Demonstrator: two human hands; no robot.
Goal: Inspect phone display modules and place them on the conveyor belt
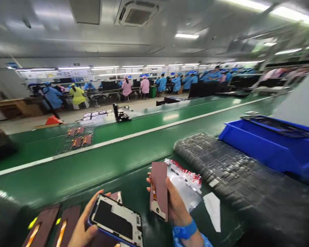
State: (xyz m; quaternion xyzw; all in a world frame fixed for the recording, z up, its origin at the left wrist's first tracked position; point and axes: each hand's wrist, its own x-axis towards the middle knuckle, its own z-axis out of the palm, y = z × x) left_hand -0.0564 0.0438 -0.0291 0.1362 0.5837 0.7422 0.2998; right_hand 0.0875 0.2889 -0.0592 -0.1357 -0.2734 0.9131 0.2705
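Left hand (83, 230) grips frame (115, 219); right hand (175, 206) grips panel (159, 190) upright. Seemingly pre-fit step; joining needs edges aligned.

We saw a glossy green worktop (98, 164), a shiny blue plastic bin (262, 147), and crinkled glossy foil (185, 187).

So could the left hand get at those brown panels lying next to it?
Probably yes: the brown panels lie right beside the left hand, nothing between them. But that hand is holding a phone frame, so its fingers are not free to grasp.
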